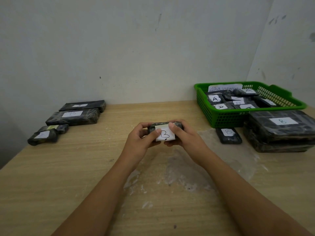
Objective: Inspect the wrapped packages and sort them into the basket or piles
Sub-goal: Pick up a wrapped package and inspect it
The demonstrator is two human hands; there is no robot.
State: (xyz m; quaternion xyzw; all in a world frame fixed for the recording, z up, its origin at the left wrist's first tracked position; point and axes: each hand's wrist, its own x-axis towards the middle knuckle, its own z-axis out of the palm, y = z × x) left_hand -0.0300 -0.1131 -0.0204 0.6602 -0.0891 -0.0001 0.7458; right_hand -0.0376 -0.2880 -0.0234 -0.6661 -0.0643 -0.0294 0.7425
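While both thumbs press on its white label, which reads "B", the small black wrapped package (165, 132) is gripped between the curled fingers of the left hand (142, 137) and right hand (183, 135), held above the middle of the wooden table (85, 167). At far right, a green basket (221, 116) holds packages marked "A" and a sheet reading "ABNormal". Beside it lie "B" packages (279, 128); at far left, a pile (73, 116) labelled "A" and "B".

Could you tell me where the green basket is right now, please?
In the head view, the green basket sits at the table's far right, near the wall corner, behind a large B-labelled package and a small one.
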